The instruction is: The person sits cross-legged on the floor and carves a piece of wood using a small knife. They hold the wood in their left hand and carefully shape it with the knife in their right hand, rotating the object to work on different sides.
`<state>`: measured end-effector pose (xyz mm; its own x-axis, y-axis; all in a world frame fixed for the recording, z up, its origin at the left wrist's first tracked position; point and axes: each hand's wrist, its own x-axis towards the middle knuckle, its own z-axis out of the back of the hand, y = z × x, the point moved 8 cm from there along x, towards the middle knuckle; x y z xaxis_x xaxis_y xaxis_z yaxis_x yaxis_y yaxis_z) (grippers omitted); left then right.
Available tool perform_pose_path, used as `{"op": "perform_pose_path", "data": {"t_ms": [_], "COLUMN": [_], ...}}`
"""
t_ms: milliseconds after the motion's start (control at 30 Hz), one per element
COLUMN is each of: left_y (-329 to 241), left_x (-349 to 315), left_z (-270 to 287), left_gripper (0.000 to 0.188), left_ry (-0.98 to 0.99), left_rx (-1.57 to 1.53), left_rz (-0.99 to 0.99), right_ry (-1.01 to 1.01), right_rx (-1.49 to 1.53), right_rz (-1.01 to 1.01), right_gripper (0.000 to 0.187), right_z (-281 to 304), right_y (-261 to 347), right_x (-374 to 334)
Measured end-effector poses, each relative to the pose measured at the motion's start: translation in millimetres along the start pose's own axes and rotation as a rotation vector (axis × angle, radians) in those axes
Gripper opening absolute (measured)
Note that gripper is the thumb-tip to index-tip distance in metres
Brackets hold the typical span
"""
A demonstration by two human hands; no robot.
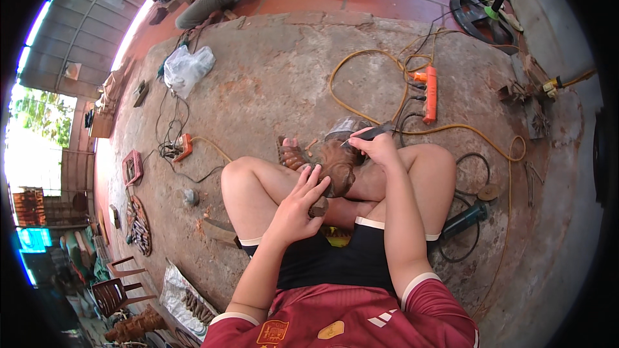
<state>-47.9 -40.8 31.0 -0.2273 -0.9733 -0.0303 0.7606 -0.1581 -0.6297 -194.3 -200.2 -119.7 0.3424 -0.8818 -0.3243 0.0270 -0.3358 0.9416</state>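
The left forearm (258,274) reaches forward and inward, its hand (300,206) cupped in a loose hold, fingers parted and gently curved. The right forearm (407,229) extends farther ahead, its hand (377,149) closed in a pen-like pinch (palm turned inward). Both bent legs (429,174) fold inward, knees splayed outward.

Lit by daylight from an opening (37,145) at left, blown out to white; softly shadowed across the floor (258,93), bowed and black toward the rim.
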Motion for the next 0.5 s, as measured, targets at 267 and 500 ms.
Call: {"op": "perform_pose_path", "data": {"t_ms": [267, 500], "left_y": [-1.8, 3.6], "left_x": [-1.8, -6.6], "left_z": [-3.2, -1.0], "left_gripper": [0.062, 0.06], "left_ry": [-0.009, -0.016], "left_rx": [-0.008, -0.027], "left_rz": [-0.025, -0.017], "right_ry": [-0.235, -0.098], "right_rx": [-0.155, -0.125], "right_rz": [0.268, 0.084], "right_gripper": [0.012, 0.013], "right_z": [17.2, 3.5], "right_y": [7.2, 6.8], "right_x": [7.8, 5.5]}}
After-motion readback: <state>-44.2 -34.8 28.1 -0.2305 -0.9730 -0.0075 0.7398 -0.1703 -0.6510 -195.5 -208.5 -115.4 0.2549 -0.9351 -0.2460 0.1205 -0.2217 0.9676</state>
